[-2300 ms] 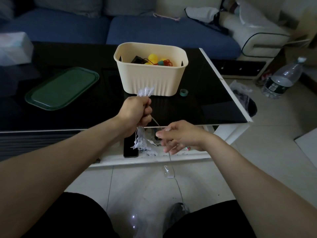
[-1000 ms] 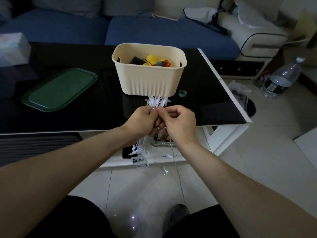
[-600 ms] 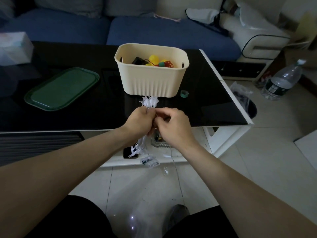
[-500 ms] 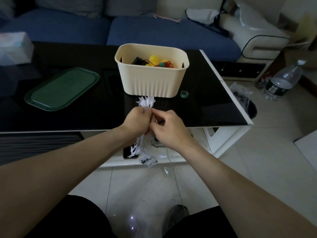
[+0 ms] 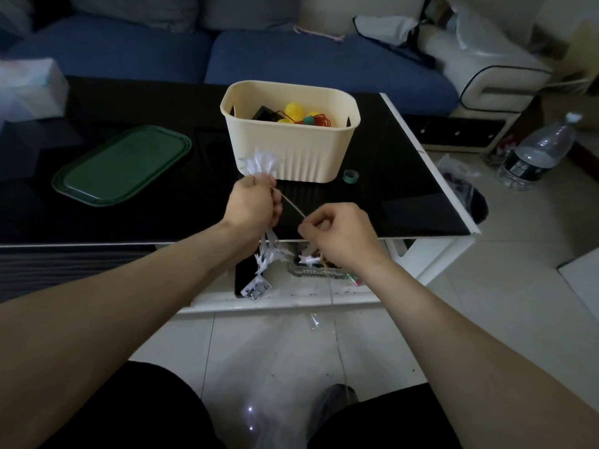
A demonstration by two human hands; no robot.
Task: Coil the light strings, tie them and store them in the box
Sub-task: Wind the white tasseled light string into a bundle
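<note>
My left hand [image 5: 251, 204] grips a coiled bundle of white star-shaped string lights [image 5: 259, 163]; stars stick out above my fist and more hang below it, with a small clear battery pack [image 5: 256, 288] dangling at the bottom. My right hand [image 5: 337, 233] pinches the thin wire [image 5: 291, 205], which runs taut from my left fist. More wire trails down to the floor between my knees. The cream box [image 5: 291, 157] stands on the black table just behind my hands, holding yellow balls and a red coiled string.
A green lid [image 5: 121, 165] lies on the black glass table [image 5: 405, 196] to the left. A small green tape roll [image 5: 350, 175] sits right of the box. A water bottle [image 5: 538, 153] stands on the floor at right. A blue sofa lies behind.
My right hand has pulled away from the left, down and to the right, drawing a length of wire taut. The left hand has kept hold of the bundle.
</note>
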